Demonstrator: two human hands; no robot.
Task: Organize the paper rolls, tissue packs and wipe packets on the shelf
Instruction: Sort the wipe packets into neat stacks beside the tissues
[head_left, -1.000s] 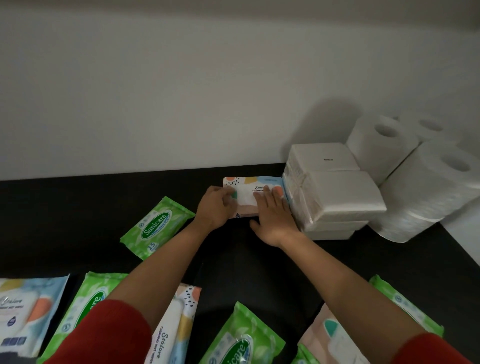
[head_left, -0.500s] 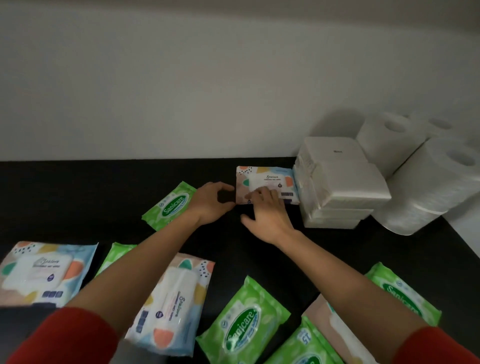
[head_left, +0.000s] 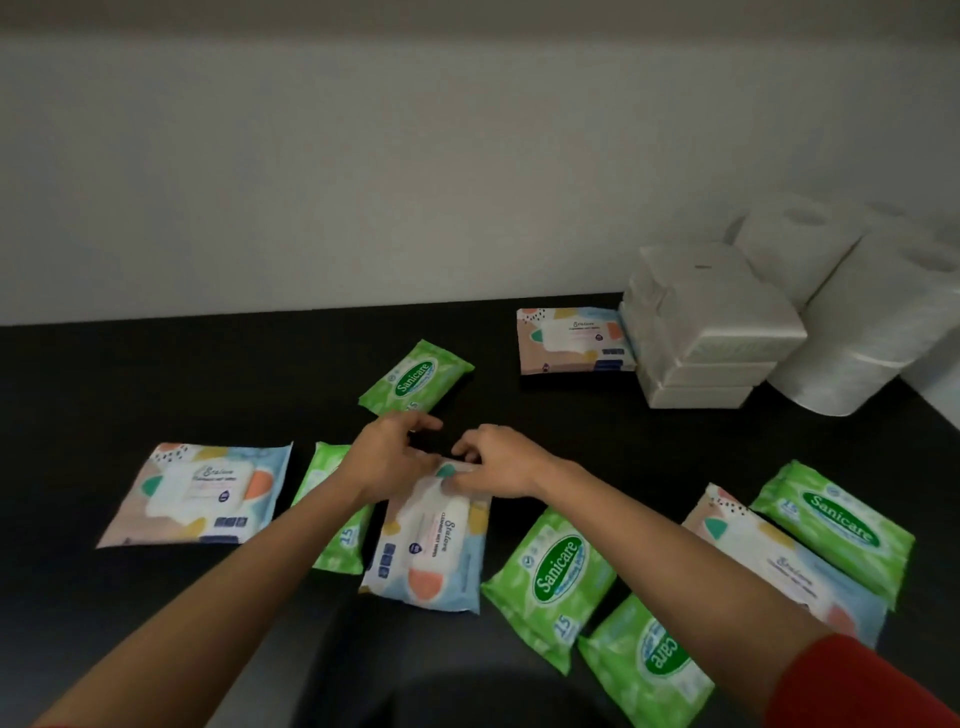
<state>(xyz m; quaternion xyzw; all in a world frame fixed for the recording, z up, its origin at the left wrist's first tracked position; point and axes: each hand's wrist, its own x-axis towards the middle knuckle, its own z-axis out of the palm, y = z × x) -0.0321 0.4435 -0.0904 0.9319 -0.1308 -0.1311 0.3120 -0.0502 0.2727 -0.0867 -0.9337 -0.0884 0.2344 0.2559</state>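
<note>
In the head view, the paper rolls (head_left: 852, 322) and stacked tissue packs (head_left: 711, 332) sit grouped at the back right of the shelf (head_left: 156, 374), with one pastel wipe packet (head_left: 571, 340) touching the stack. Several loose wipe packets (head_left: 202, 493) lie scattered, so most sorting seems to remain. The right hand (head_left: 501, 462) pinches the far edge of the middle pastel packet (head_left: 431, 545); the left hand (head_left: 387, 460) curls beside it, its grip unclear.

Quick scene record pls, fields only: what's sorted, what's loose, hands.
surface: black shelf
sorted, back right: paper rolls, tissue packs, one pastel wipe packet beside them
loose: five green packets, three pastel packets
hands: left hand and right hand at far end of centre pastel packet
grip: unclear
</note>
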